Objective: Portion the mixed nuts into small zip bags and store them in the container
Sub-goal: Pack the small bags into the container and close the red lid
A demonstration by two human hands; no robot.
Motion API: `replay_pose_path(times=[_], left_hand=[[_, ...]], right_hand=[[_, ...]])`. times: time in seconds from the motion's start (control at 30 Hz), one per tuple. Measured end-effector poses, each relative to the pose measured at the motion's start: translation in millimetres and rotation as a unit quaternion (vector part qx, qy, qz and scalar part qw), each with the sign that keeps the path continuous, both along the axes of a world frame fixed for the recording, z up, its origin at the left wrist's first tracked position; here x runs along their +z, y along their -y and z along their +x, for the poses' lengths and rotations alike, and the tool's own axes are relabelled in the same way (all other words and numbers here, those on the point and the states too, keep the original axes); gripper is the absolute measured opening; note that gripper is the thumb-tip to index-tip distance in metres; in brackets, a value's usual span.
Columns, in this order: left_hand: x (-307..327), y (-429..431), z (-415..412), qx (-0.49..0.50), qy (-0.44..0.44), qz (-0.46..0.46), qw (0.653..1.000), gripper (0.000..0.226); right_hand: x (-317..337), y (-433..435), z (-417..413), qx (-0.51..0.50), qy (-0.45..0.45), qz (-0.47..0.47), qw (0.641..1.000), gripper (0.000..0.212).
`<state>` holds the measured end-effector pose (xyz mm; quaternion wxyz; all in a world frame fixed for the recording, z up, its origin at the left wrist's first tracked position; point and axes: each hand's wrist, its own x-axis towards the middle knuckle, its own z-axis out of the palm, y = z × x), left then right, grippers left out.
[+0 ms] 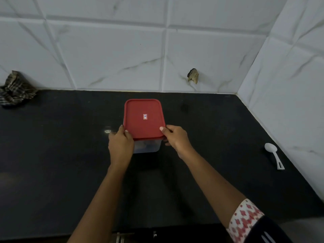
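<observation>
A clear plastic container (149, 147) stands on the black counter (52, 146), closed by a red lid (143, 118) with a small sticker in its middle. My left hand (121, 142) grips the container's near left corner, thumb on the lid's edge. My right hand (175, 137) grips the near right corner, thumb on top of the lid and fingers curled under its rim. Dim shapes show through the clear wall below the lid; I cannot make out what they are. No zip bags or loose nuts are in view.
A white plastic spoon (274, 155) lies at the right, near the side wall. A crumpled checked cloth (15, 90) sits at the back left against the tiled wall. A chipped hole (192, 76) marks the back tiles. The counter's front edge runs along the bottom.
</observation>
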<state>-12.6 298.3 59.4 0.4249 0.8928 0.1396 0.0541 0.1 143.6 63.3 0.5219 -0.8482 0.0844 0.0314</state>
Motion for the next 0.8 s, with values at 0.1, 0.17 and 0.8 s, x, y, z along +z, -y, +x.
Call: replay_pose_path(times=[0.1, 0.17, 0.8], left_hand=[[-2, -5, 7, -0.011, 0.003, -0.022, 1.000, 0.040], [-5, -8, 9, -0.013, 0.005, -0.020, 1.000, 0.039], [-10, 18, 11, -0.076, 0.046, 0.026, 0.996, 0.031]], right_hand=[[1, 1, 1, 0.000, -0.033, 0.102, 0.994, 0.034], [-2, 2, 1, 0.002, -0.041, 0.139, 0.989, 0.035], [-13, 23, 4, -0.051, -0.023, -0.020, 0.998, 0.046]])
